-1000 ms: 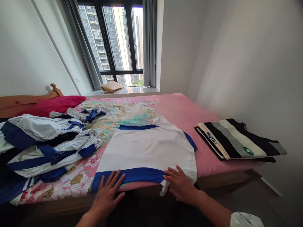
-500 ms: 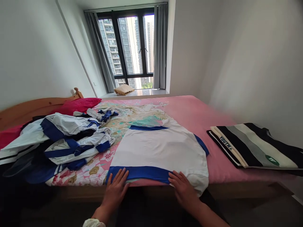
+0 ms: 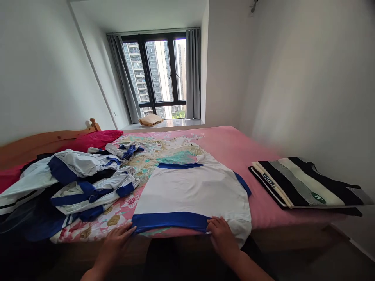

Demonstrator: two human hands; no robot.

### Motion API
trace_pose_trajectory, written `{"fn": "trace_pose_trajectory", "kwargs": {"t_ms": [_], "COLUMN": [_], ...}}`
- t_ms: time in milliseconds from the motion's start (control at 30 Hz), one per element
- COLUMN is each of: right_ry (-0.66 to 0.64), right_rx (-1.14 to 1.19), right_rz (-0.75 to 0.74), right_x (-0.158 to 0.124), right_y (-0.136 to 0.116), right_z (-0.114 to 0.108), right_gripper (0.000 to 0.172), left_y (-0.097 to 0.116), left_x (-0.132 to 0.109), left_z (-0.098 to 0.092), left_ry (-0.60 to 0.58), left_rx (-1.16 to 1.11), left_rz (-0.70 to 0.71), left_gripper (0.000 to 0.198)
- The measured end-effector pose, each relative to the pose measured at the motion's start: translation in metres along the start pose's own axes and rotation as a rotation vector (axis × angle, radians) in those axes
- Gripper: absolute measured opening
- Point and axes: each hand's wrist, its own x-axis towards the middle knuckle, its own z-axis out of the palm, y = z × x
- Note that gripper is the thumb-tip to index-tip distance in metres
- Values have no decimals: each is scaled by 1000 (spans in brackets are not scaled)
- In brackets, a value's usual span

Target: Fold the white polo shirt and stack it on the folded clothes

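A white shirt [image 3: 187,191] with blue side panels lies spread flat on the bed, its collar end to the right. My left hand [image 3: 119,236] is at the near left corner of the hem, fingers closed on the blue edge. Along the same near edge, close to the sleeve, my right hand [image 3: 222,233] has its fingers bent over the blue panel and grips it. Both thumbs are mostly hidden. The near sleeve hangs slightly past the bed's edge.
Crumpled white and blue clothes [image 3: 84,171] are heaped on the left of the bed. Folded black and cream knitwear [image 3: 301,183] lies at the right. Behind are a red pillow [image 3: 93,139], a wooden headboard [image 3: 38,142] and a tan folded cloth [image 3: 150,119] on the windowsill.
My left hand has slid left from lying flat on the blue panel to the hem corner. My right hand's fingers have curled in at the edge. The view has tilted up slightly.
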Motion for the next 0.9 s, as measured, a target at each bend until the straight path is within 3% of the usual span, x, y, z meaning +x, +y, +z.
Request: {"fn": "trace_pose_trajectory", "kwargs": {"t_ms": [133,267,367,500,567,633,733,900], "right_ry": [-70,-216,-156,-3,-44,-121,-166,-23], "right_rx": [-8,33,149,181,131,45,-96,-208], "right_rz": [13,14,28,23,48,58,128,250], "right_x": [3,20,53,100,108,100,71,16], "right_y": [-6,-17,-34,-57,-53,-33,20,104], "right_z": [-15,-37,-43,-14,6,20,19,-8], "right_gripper": [29,15,22,36,42,49,65,65], "left_y": [-9,12,53,135,170,186,167,75], "left_x": [-1,20,61,120,132,129,105,65], "left_z": [-11,-40,-50,-32,-17,-3,7,6], "left_ry": [23,30,49,-12,-39,-81,-169,-266], "left_rx": [-23,-55,-160,-241,-249,-251,-210,-65], "left_rz": [54,66,9,43,27,2,-67,-268], "left_gripper": [29,24,32,47,49,47,59,73]}}
